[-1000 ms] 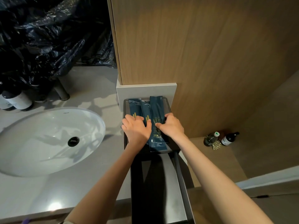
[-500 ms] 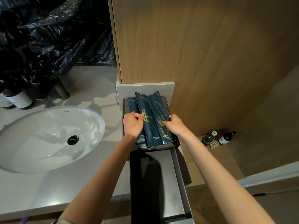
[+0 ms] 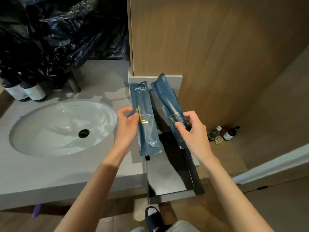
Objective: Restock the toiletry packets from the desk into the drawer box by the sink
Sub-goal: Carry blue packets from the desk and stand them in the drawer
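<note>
- Our left hand (image 3: 125, 126) has its grip clamped on one dark blue dental kit packet (image 3: 145, 119), thumb across the printed front and fingers behind, at about mid-length.
- Our right hand (image 3: 194, 129) pinches a second packet (image 3: 168, 106) near its lower half, thumb and fingertips closed on its edges.
- Both packets are held up in the air, long axes running away from us; the left one stands nearly straight, the right one leans with its top toward the left.
- Directly beneath and just beyond both grips sits the drawer box (image 3: 187, 158), a dark open tray on the worktop (image 3: 50, 173), pulled out toward us.
- The box's long axis runs the same way as the packets, so we judge each needs only to be lowered flat; the right hand is nearer the tray's open part.
- What lies inside the box is mostly hidden behind the packets; the near part looks bare and dark.
- Left of the left grip lies the sink (image 3: 61, 128), with bottles (image 3: 25, 91) at its far side.
- Right of the right grip, down on the floor by the wooden panel (image 3: 217, 47), stand small bottles (image 3: 224, 133).
</note>
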Motion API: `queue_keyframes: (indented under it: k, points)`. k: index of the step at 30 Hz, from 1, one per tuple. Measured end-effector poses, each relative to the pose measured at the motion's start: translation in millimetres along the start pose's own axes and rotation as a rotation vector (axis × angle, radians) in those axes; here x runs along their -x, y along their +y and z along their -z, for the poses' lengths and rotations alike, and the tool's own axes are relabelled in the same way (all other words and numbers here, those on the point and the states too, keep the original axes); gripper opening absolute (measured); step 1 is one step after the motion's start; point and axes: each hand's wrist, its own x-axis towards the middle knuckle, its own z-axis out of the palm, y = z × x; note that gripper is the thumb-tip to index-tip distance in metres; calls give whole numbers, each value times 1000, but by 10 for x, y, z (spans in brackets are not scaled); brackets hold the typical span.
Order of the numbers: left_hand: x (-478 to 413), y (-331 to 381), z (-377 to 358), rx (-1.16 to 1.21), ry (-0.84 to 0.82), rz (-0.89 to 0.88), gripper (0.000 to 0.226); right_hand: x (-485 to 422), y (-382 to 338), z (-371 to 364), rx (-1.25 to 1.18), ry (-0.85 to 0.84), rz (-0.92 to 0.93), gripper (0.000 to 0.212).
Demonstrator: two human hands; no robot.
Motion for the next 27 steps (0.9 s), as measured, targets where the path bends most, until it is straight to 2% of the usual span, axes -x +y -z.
queue_keyframes:
  k: [2, 3, 9, 12, 14, 15, 18, 22, 24, 27]
  points:
    - [184, -27, 140, 22, -62, -79, 36, 254, -71, -85, 197, 95, 150, 19]
    - [269, -41, 199, 22, -99, -94, 40, 359, -95, -134, 294, 136, 214, 20]
    - [689, -177, 462, -40, -185, 52, 46, 793, -139, -425, 574, 332, 495, 23]
    - [828, -174, 574, 36, -199, 150, 35, 926, -130, -544, 612, 366, 600, 21]
    - [936, -125, 648, 200, -224, 213, 25, 997, -120, -607, 637, 357, 648, 21]
    - [980, -112, 693, 239, -234, 214, 28, 1032, -119, -634, 645, 348, 670, 21]
    - [1052, -104, 791, 185, -226, 201, 45, 1120, -148, -684, 662, 325, 739, 21]
    - [1059, -133, 829, 99, -81, 207, 29, 1196, -184, -705, 675, 275, 810, 22]
    - [1047, -146, 846, 79, -32, 192, 26, 1209, -181, -722, 690, 161, 794, 31]
    - [1018, -172, 877, 29, 5, 155, 25, 1228, -190, -693, 620, -66, 642, 43]
